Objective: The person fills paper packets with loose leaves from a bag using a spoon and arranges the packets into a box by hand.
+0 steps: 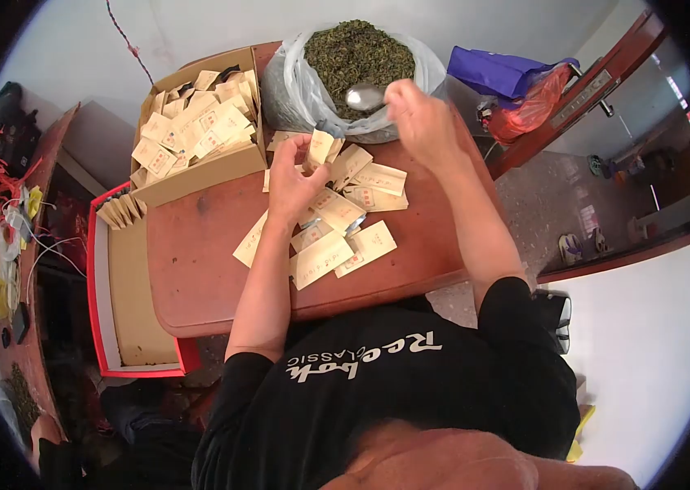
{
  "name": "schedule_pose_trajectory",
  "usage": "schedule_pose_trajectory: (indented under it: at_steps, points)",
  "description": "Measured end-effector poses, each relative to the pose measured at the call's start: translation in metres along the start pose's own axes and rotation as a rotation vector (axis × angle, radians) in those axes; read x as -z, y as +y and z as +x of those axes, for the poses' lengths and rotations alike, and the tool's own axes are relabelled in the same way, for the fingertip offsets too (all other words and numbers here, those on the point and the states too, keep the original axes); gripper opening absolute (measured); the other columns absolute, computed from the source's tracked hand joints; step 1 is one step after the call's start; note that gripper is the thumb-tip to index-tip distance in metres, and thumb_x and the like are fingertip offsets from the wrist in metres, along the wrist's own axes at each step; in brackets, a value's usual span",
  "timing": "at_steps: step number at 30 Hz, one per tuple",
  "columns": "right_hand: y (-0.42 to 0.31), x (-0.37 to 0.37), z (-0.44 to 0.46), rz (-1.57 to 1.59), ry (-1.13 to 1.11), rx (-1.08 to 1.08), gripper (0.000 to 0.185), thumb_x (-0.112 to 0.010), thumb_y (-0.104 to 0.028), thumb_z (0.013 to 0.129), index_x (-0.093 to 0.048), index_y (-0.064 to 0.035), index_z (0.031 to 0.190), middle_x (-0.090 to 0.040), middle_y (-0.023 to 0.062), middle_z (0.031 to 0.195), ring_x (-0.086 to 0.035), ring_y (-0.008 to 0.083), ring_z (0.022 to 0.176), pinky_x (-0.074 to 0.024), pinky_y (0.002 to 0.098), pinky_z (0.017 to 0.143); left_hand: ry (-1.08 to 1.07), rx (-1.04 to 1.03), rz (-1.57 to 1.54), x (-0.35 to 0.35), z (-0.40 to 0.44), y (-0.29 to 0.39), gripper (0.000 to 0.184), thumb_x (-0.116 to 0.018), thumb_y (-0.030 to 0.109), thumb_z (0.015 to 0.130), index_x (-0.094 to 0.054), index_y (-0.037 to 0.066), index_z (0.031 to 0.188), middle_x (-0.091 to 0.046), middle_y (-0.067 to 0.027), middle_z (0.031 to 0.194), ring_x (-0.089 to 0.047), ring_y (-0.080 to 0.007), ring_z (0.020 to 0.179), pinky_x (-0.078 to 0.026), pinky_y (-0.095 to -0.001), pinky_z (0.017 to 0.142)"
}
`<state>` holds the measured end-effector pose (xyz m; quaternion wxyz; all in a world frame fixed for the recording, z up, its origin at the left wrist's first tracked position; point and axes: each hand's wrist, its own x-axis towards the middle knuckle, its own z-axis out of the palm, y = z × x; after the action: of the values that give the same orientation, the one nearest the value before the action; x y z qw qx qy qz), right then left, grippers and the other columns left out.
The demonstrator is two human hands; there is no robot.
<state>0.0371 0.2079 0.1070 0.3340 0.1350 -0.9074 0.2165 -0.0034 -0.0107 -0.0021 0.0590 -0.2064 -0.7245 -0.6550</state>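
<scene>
My left hand (294, 181) pinches an upright paper packet (322, 149), its dark-lined mouth at the top. Closed around the handle of a metal spoon (365, 98), my right hand (417, 114) is to the right of the packet. The spoon's bowl is over the front edge of a heap of dried green leaves (360, 57), which fills a clear plastic bag (288, 82). Loose flat paper packets (368, 247) lie overlapped on the red-brown table (206, 261), below and right of my left hand.
A cardboard box (198, 171) full of packets stands at the back left. Beside it is a red-edged tray (134, 310) with several upright packets. Purple (488, 73) and red bags (529, 106) hang at the right. Part of another person's arm (44, 429) shows at lower left.
</scene>
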Motion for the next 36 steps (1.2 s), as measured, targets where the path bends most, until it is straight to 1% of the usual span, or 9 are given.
schedule_pose_trajectory:
  at_steps: [2, 5, 8, 11, 15, 18, 24, 31, 36]
  points:
    - [0.012, 0.009, 0.008, -0.1, 0.035, -0.014, 0.012, -0.049, -0.018, 0.097, -0.056, -0.0074, 0.097, -0.064, 0.0192, 0.075, -0.064, 0.0417, 0.074, -0.0483, 0.0523, 0.063, 0.005, -0.002, 0.012, 0.0, -0.001, 0.003, 0.047, -0.073, 0.007, 0.074, -0.059, 0.001, 0.118, -0.06, -0.0118, 0.114, -0.06, -0.0216, 0.104, -0.049, -0.0339, 0.094]
    - [0.031, 0.016, 0.007, -0.387, -0.135, 0.073, 0.017, -0.045, -0.019, 0.1, -0.055, -0.0059, 0.101, -0.065, 0.0169, 0.081, -0.065, 0.0391, 0.078, -0.0501, 0.0481, 0.068, 0.009, 0.015, 0.02, -0.001, -0.001, 0.005, 0.046, -0.072, 0.007, 0.074, -0.059, 0.001, 0.118, -0.059, -0.0114, 0.114, -0.06, -0.0213, 0.104, -0.049, -0.0337, 0.094]
    - [0.031, 0.009, -0.012, -0.378, -0.274, 0.191, 0.014, -0.047, -0.016, 0.097, -0.055, -0.0043, 0.098, -0.064, 0.0198, 0.081, -0.064, 0.0408, 0.078, -0.0496, 0.0495, 0.068, -0.003, 0.013, 0.044, 0.0, -0.001, 0.004, 0.045, -0.071, 0.007, 0.075, -0.059, 0.001, 0.118, -0.059, -0.0112, 0.114, -0.059, -0.0211, 0.104, -0.049, -0.0333, 0.094]
    - [0.027, 0.007, -0.02, -0.356, -0.298, 0.143, 0.014, -0.048, -0.015, 0.095, -0.055, -0.0028, 0.097, -0.063, 0.0215, 0.081, -0.064, 0.0411, 0.078, -0.0496, 0.05, 0.068, -0.012, -0.012, 0.048, -0.001, 0.0, 0.003, 0.045, -0.071, 0.007, 0.075, -0.059, 0.001, 0.118, -0.058, -0.011, 0.113, -0.059, -0.0211, 0.104, -0.049, -0.033, 0.093]
    - [0.034, 0.015, -0.01, -0.343, -0.227, -0.1, 0.019, -0.047, -0.019, 0.097, -0.057, -0.0024, 0.096, -0.064, 0.0228, 0.076, -0.064, 0.0428, 0.073, -0.0495, 0.0508, 0.068, -0.015, 0.037, -0.055, -0.002, -0.002, 0.011, 0.046, -0.072, 0.008, 0.074, -0.059, 0.001, 0.118, -0.058, -0.0105, 0.112, -0.059, -0.0212, 0.104, -0.05, -0.0332, 0.092]
    - [0.039, 0.025, 0.006, -0.211, -0.121, -0.184, 0.026, -0.047, -0.024, 0.099, -0.057, -0.0012, 0.094, -0.065, 0.0274, 0.077, -0.064, 0.0489, 0.078, -0.0493, 0.0578, 0.071, -0.006, 0.013, -0.072, -0.003, -0.002, 0.007, 0.047, -0.073, 0.008, 0.073, -0.059, 0.002, 0.117, -0.058, -0.0096, 0.111, -0.059, -0.021, 0.105, -0.05, -0.0337, 0.091]
    - [0.056, 0.007, 0.025, -0.453, -0.095, -0.319, 0.027, -0.043, -0.024, 0.1, -0.058, -0.0025, 0.097, -0.065, 0.0278, 0.085, -0.063, 0.0489, 0.084, -0.0484, 0.0575, 0.076, -0.006, 0.013, 0.015, -0.001, 0.0, 0.006, 0.046, -0.073, 0.008, 0.073, -0.059, 0.001, 0.117, -0.059, -0.0092, 0.111, -0.059, -0.021, 0.102, -0.049, -0.0332, 0.092]
    - [0.038, -0.02, 0.029, -0.252, -0.012, -0.267, 0.025, -0.045, -0.026, 0.099, -0.058, -0.0038, 0.098, -0.066, 0.0277, 0.086, -0.063, 0.0488, 0.084, -0.0478, 0.0574, 0.075, 0.016, -0.001, 0.005, 0.0, 0.001, 0.0, 0.047, -0.073, 0.008, 0.073, -0.06, 0.002, 0.117, -0.061, -0.009, 0.111, -0.059, -0.0209, 0.101, -0.048, -0.0335, 0.093]
    - [0.036, -0.003, 0.034, -0.341, -0.062, -0.273, 0.027, -0.044, -0.027, 0.099, -0.058, -0.0046, 0.098, -0.066, 0.0271, 0.086, -0.062, 0.0486, 0.084, -0.0476, 0.0567, 0.074, 0.018, 0.058, -0.024, 0.002, 0.001, 0.009, 0.047, -0.074, 0.009, 0.073, -0.06, 0.002, 0.117, -0.06, -0.0089, 0.111, -0.058, -0.0204, 0.102, -0.047, -0.033, 0.094]
